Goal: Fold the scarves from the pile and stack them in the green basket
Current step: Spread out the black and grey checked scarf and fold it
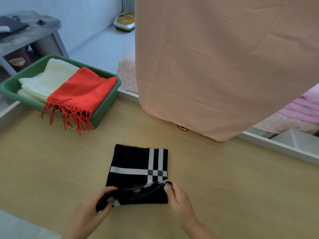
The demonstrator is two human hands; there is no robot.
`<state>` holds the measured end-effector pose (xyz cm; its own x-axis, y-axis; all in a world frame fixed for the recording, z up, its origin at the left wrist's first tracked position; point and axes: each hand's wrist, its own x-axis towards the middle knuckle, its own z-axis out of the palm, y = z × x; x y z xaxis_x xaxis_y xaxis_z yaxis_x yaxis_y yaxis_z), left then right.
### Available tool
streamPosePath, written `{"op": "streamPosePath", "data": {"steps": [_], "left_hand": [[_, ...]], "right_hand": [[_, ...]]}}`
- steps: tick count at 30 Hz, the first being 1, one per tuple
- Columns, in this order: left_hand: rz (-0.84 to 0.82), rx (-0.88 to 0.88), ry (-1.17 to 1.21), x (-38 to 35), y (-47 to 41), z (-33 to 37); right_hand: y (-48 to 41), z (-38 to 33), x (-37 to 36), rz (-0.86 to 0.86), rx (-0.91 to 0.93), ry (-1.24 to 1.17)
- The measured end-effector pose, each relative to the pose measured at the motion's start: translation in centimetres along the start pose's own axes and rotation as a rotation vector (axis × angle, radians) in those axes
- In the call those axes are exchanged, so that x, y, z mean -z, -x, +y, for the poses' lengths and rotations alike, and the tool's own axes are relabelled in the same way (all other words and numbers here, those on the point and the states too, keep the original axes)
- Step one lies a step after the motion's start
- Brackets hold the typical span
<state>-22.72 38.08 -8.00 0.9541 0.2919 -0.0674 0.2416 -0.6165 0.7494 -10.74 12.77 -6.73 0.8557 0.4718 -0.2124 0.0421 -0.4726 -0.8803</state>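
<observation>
A folded black scarf (pixel 134 163) with white stripes lies on the wooden table, near the front middle. My left hand (pixel 96 209) pinches its near left corner and my right hand (pixel 177 199) pinches its near right corner, lifting the near edge a little. The green basket (pixel 107 100) stands at the back left of the table. Inside it lie a folded white knitted scarf (pixel 50 76) and a folded red scarf (pixel 82 94), whose fringe hangs over the basket's front rim.
A large peach cloth (pixel 215 66) hangs over the table's back right, hiding what is behind it. A small gold object (pixel 183 128) peeks out below it. Pink folded fabric (pixel 303 107) lies at far right. A grey side table (pixel 31 37) stands at back left.
</observation>
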Motion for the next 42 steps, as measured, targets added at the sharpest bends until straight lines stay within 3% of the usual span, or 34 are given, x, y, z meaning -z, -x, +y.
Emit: {"op": "streamPosePath", "data": {"steps": [5,14,18,22,24,28,31,33,37,42], "left_hand": [[0.089,0.112,0.096,0.7,-7.9,3.3],[0.194,0.335,0.085,-2.9,-15.9,2.1],[0.235,0.422,-0.034,-3.9,-15.6,0.8],[0.205,0.610,0.216,-3.9,-14.0,0.7],[0.128,0.629,0.235,-4.2,-12.9,0.8],[0.066,0.706,0.112,-4.6,-12.5,0.8],[-0.030,0.803,0.225,-4.1,-13.0,1.4],[-0.042,0.857,0.348,-3.3,-12.7,2.0],[-0.039,0.879,0.617,-1.1,-10.4,3.5],[0.180,0.650,0.799,4.9,-8.9,6.5]], "right_hand": [[-6.2,-1.1,1.1,0.187,-0.155,-0.095],[-13.4,0.9,0.1,0.378,-0.328,0.159],[-13.8,0.3,-0.4,0.317,-0.370,0.157],[-11.2,1.0,-1.1,0.192,-0.285,0.165],[-10.1,2.0,-1.6,0.159,-0.368,0.130],[-11.3,3.3,-2.3,0.269,-0.556,-0.070],[-12.5,3.3,-2.3,0.229,-0.623,0.066],[-12.3,3.1,-2.2,0.207,-0.612,0.134],[-11.9,0.2,-1.5,0.137,-0.482,-0.013],[-16.9,-10.6,0.3,0.000,-0.134,0.096]]}}
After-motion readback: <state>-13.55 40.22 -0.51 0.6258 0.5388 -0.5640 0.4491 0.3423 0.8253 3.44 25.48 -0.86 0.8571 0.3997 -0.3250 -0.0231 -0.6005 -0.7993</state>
